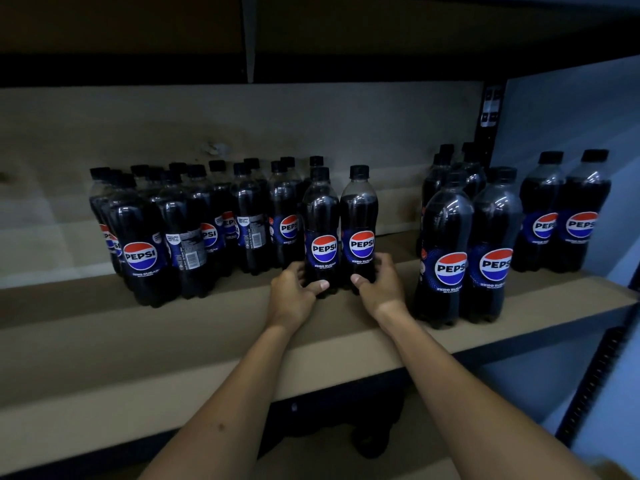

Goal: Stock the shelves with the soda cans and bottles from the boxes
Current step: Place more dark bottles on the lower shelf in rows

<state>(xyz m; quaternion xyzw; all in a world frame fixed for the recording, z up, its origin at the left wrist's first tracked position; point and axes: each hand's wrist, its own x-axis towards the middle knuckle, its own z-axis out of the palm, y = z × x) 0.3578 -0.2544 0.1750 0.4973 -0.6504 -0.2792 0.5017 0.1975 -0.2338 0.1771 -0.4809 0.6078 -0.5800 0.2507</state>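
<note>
Head view: two dark bottles with black caps, labelled "PEPSI ZERO SUGAR", are stood upright side by side on the shelf (173, 341). The left bottle (321, 230) is gripped low by the left hand (294, 292), the right bottle (359, 226) by the right hand (381, 285), fingers curled round each base.
</note>
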